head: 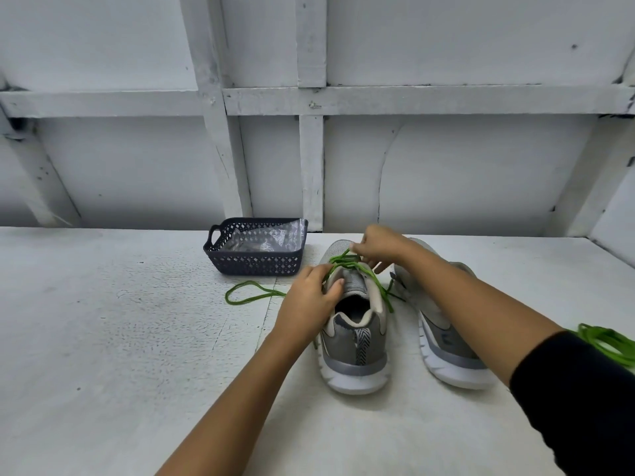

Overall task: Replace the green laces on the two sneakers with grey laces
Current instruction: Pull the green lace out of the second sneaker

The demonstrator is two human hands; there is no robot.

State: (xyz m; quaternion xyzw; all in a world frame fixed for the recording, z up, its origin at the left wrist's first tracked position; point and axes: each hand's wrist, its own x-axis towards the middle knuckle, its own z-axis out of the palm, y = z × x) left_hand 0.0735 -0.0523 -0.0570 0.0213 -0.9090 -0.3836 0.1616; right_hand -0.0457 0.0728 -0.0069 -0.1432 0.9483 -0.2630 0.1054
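Note:
Two grey sneakers with white soles stand heel-first towards me on the white table. The left sneaker (355,341) carries a green lace (369,273) across its upper eyelets, one end trailing left in a loop (247,297). My left hand (309,304) grips the left side of its collar, thumb on the tongue. My right hand (378,245) pinches the green lace over the middle of the lacing. The right sneaker (446,345) lies partly under my right forearm and shows no green lace in it. A second green lace (608,341) is bunched at the right edge.
A dark perforated plastic basket (256,261) holding a clear plastic bag sits behind and left of the sneakers, against the white panelled wall. The table's left half and near side are bare white surface.

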